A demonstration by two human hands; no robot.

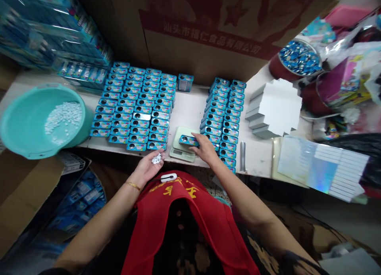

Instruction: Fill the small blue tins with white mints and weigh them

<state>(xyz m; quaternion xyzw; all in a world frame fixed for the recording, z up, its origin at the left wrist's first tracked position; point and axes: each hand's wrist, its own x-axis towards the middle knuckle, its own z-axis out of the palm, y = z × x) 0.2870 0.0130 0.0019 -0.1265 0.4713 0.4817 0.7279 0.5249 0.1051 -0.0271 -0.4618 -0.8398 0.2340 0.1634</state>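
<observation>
In the head view, a heap of small white candies (pixel 156 159) lies in the cupped palm of my left hand (pixel 150 166), which faces up by the table's front edge. My right hand (pixel 205 149) grips the end of a small blue box (pixel 187 140) with a round dark opening. That box is over the pale kitchen scale (pixel 182 154); whether it rests on the plate I cannot tell. Rows of similar blue boxes (pixel 139 108) stand to the left of the scale, and two more rows (pixel 232 124) stand to its right.
A turquoise basin (pixel 18 144) with more white candies stands at the left. Stacked white card trays (pixel 276 104), a metal strip (pixel 243 156) and printed sheets (pixel 321 164) lie on the right. A large carton (pixel 190 37) rises behind. A red bucket (pixel 275 68) holds shiny blue pieces.
</observation>
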